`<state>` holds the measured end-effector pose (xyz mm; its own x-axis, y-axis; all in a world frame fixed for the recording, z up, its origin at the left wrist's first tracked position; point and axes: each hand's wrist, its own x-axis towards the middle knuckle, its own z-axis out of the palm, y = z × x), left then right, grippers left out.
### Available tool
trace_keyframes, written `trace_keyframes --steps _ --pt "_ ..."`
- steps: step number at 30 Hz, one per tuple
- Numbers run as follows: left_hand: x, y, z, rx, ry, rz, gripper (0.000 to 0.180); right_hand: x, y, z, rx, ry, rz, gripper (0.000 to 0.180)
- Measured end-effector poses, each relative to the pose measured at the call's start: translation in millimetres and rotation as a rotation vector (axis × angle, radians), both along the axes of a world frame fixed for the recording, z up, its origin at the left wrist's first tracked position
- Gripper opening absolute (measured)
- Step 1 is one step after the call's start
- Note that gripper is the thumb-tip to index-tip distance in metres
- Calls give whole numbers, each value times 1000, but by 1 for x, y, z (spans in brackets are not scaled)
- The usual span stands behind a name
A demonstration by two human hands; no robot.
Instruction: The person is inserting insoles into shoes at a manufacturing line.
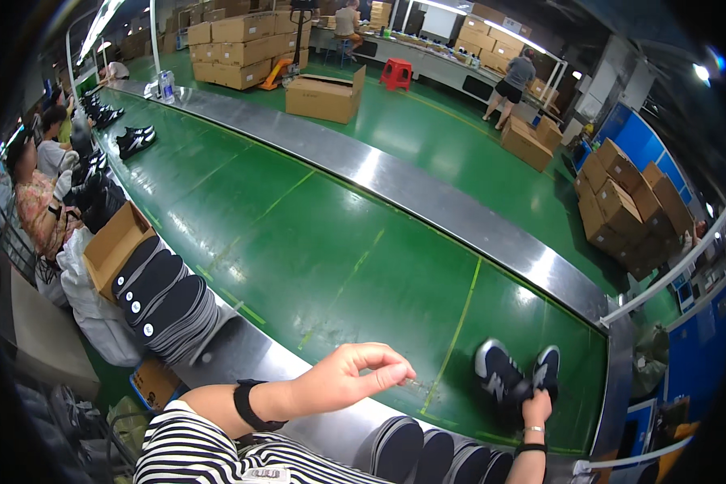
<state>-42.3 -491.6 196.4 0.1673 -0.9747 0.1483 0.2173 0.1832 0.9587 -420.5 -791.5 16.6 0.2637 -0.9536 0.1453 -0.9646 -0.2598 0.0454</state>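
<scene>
The right hand (536, 407) is closed on the heel end of a dark sneaker (500, 373) with pale side markings; a second sneaker (547, 367) of the same kind stands just beside it, touching or nearly touching. Both rest on the green belt of the surface (315, 242), near its right end and close to the near steel edge. The left hand (355, 375) hovers above the near edge with fingers pinched loosely together, holding nothing that can be made out. Handling judgement: each sneaker is light, with a soft fabric upper that yields under pressure and a firmer rubber sole; it is neither fragile nor slippery. The heel counter or the collar opening gives the firmest hold; the toe box would deform. Orientation: the long axis of the held sneaker runs from the near edge toward the far edge, toe pointing away and slightly left; the second appears roughly parallel, though fisheye distortion makes this uncertain. Stacks of dark insoles (165, 302) lie along the near edge
</scene>
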Motion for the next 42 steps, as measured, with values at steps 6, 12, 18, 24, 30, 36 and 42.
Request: trace_keyframes --steps 6,12,18,24,30,36,42 --pt "8 13 -70 300 -246 67 42 172 74 75 110 -339 241 23" --pt "26 27 -129 333 -401 493 87 292 191 104 273 -304 468 18" --pt "57 101 -177 475 138 429 83 318 313 62 559 -255 471 27" --pt "87 180 -200 645 116 237 79 271 322 49 974 -764 217 18" --pt "116 187 -202 747 -613 114 65 253 350 30 697 -696 386 21" --pt "135 216 -211 666 -1152 478 58 257 371 24 414 -560 430 21" --pt "147 214 -235 760 -1374 482 44 262 373 26 398 -531 467 21"
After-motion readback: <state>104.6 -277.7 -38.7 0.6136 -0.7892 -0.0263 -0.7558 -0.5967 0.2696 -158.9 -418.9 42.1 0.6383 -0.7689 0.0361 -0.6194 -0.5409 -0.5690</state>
